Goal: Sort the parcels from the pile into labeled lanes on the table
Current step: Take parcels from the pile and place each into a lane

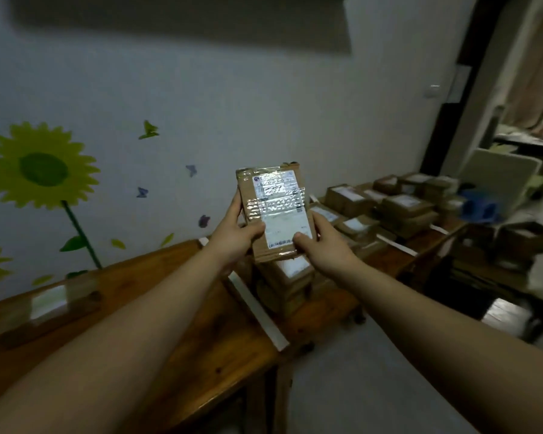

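- Parcel: a flat brown carton held up in the air above the table, well clear of it. Its long axis stands nearly upright, with the top leaning slightly left. The face with the white label is turned toward the person.
- Left hand: grips the parcel's lower left edge. The thumb lies across the front and the fingers are curled behind, out of sight.
- Right hand: grips the lower right corner, with the thumb pressed on the label. Both hands sit equally close to the parcel, so either could carry it off alone.
- Label text: glare off the clear tape and blur make it unreadable from here, so I cannot judge which lane it belongs in.
- Stack of parcels: directly beneath the held one and partly hidden by it and the wrists. It looks like the nearest place to set it down.
- White divider strip: runs across the wooden table, just left of the stack. No lane labels are legible.
- Sorted parcels: grouped farther right along the table and well apart from the hands. They are blurred.
- Single parcel: lies to the far left on the table, smeared by motion.
- Sunflower sticker: on the wall behind.
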Motion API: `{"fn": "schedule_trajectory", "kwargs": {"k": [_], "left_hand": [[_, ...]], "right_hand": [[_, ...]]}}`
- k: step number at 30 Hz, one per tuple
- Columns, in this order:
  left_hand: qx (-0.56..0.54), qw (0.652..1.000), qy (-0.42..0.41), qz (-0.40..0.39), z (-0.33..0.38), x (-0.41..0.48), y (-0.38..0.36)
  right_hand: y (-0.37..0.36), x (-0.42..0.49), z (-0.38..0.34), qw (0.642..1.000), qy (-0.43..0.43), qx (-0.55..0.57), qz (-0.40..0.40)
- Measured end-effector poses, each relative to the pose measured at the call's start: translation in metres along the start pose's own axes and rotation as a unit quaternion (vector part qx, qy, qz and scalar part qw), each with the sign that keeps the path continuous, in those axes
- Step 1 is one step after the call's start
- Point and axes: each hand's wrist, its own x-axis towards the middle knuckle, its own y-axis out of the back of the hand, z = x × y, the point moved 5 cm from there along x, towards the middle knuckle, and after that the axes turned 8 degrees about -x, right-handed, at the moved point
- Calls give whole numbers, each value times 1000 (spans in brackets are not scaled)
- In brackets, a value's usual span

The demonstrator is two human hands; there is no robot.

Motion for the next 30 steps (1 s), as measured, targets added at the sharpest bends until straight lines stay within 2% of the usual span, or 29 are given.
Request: {"fn": "schedule_trajectory", "kwargs": {"k": [6,15,23,30], "left_hand": [[1,998,9,-59,-23,32,-111],[27,989,59,-135,-77,124,-202],[-2,988,57,-146,-85,238,-278],[20,989,55,-135,-97,307,-362]], "right_hand": [[92,-6,67,998,-46,7,51],[163,43,147,992,-80,18,91],[243,139,193,988,-99,19,120],[326,193,251,984,-113,26,133]]}}
